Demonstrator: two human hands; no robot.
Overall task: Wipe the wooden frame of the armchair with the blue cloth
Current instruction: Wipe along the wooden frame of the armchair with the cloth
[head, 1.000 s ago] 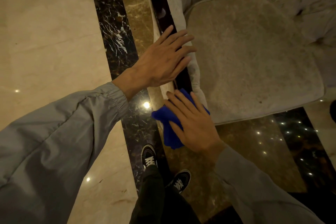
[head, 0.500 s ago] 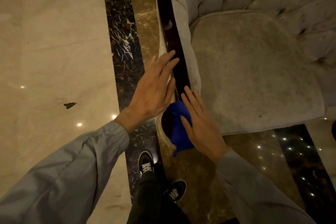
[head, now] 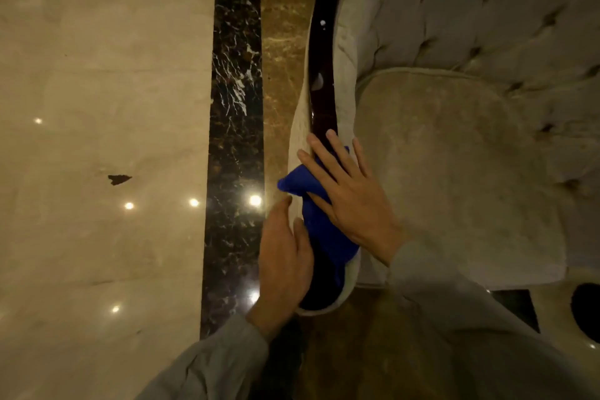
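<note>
The armchair's dark glossy wooden frame [head: 322, 75] runs along the top of its left arm, from the far top of the view down to my hands. A blue cloth [head: 319, 224] lies over the near end of that frame. My right hand [head: 349, 195] presses flat on the cloth with fingers spread, fingertips touching the bare wood beyond it. My left hand [head: 284, 265] cups the outer side of the arm's front end, right beside the cloth, thumb touching the cloth's edge.
The beige tufted seat cushion [head: 454, 172] and padded back [head: 470, 10] fill the right side. Polished marble floor [head: 97, 107] with a black veined strip [head: 235, 107] lies to the left. A dark chip [head: 119, 178] marks the floor. A dark round object [head: 587, 312] sits at the right edge.
My left hand has slid back from farther up the arm to its front end. My right hand has pushed the cloth forward along the frame. The view has shifted closer over the arm.
</note>
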